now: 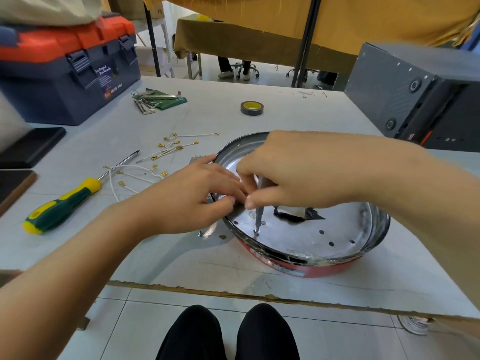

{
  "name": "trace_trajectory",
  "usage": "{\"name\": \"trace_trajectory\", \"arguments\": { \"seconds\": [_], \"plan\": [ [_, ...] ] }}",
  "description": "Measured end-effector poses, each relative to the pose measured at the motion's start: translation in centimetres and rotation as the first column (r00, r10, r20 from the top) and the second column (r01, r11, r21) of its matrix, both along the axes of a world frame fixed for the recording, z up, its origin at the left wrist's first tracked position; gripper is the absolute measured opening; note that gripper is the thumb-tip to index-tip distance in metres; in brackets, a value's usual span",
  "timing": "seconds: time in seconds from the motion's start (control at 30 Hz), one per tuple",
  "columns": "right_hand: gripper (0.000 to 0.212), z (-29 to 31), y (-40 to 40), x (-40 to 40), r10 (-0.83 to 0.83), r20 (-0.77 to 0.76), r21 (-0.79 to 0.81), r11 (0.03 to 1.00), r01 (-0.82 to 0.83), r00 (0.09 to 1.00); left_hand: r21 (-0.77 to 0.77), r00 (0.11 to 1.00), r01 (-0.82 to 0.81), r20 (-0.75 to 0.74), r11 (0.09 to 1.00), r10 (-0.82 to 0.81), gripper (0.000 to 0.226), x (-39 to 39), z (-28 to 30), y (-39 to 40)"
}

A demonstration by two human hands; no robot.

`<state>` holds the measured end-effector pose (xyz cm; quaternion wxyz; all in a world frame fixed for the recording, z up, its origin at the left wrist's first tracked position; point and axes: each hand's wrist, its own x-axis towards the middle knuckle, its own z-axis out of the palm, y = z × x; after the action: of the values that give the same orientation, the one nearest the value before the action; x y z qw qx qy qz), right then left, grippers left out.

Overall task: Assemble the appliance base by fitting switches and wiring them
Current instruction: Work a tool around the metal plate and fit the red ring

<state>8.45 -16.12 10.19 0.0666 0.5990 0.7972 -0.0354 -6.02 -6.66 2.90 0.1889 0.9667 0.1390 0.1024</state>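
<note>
White worktop with a chipped front edge carries, far left, a navy plastic toolbox with an orange lid. Right of centre sits the round shiny metal appliance base with a red outer band, its inside facing up. Right hand is above the base, fingers curled round a thin grey metal screwdriver shaft standing upright, tip on a small screw in the base floor. Left hand grips the base's left rim, fingers curled over the edge. Green-and-yellow-handled screwdriver lies left; loose white wires with brass terminals beside it; black tape roll behind.
</note>
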Motion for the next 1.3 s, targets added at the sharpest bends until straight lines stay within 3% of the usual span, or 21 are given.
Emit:
{"name": "trace_trajectory", "arguments": {
  "seconds": [0.17, 0.33, 0.53, 0.63, 0.8, 0.97, 1.07, 1.17, 1.3],
  "plan": [
    [0.017, 0.05, 0.09, 0.30, -0.059, -0.121, -0.077, 0.996, 0.050, 0.991, -0.008, 1.000, 0.006, -0.024, 1.000, -0.006, 0.030, 0.00, -0.06, 0.06],
    [0.041, -0.44, 0.13, 0.55, -0.034, -0.010, 0.061, 0.998, 0.034, 0.999, -0.001, 1.000, -0.006, -0.008, 1.000, 0.006, 0.035, -0.01, -0.39, 0.16],
    [0.010, -0.15, 0.14, 0.72, -0.030, -0.100, -0.089, 0.996, 0.021, 0.995, -0.002, 1.000, 0.004, -0.005, 1.000, -0.004, 0.035, 0.03, -0.33, 0.19],
    [0.018, -0.12, 0.19, 0.77, -0.067, -0.109, -0.072, 0.996, 0.059, 0.992, 0.014, 1.000, -0.006, -0.022, 1.000, 0.006, 0.038, 0.05, -0.38, 0.27],
    [0.039, -0.10, -0.14, 0.63, -0.049, 0.014, 0.029, 0.998, 0.048, 0.999, 0.002, 0.999, -0.008, -0.033, 1.000, 0.008, 0.032, 0.07, -0.28, 0.10],
    [0.025, -0.11, -0.07, 0.78, -0.055, -0.035, -0.063, 0.997, 0.053, 0.998, 0.020, 0.999, -0.019, -0.032, 1.000, 0.020, 0.040, 0.08, -0.27, 0.18],
    [0.014, -0.14, 0.04, 0.85, -0.044, -0.163, -0.095, 0.995, 0.029, 0.986, 0.023, 1.000, -0.006, -0.023, 1.000, 0.007, 0.038, 0.08, -0.27, 0.16],
    [0.017, -0.19, -0.04, 0.93, -0.038, -0.182, -0.062, 0.998, 0.027, 0.983, 0.024, 1.000, -0.008, -0.023, 1.000, 0.008, 0.036, 0.15, -0.31, 0.19],
    [0.035, -0.27, -0.13, 0.76, -0.065, -0.082, -0.001, 0.998, 0.065, 0.995, 0.028, 0.999, -0.017, -0.038, 0.999, 0.018, 0.040, 0.10, -0.39, 0.18]
  ]
}}
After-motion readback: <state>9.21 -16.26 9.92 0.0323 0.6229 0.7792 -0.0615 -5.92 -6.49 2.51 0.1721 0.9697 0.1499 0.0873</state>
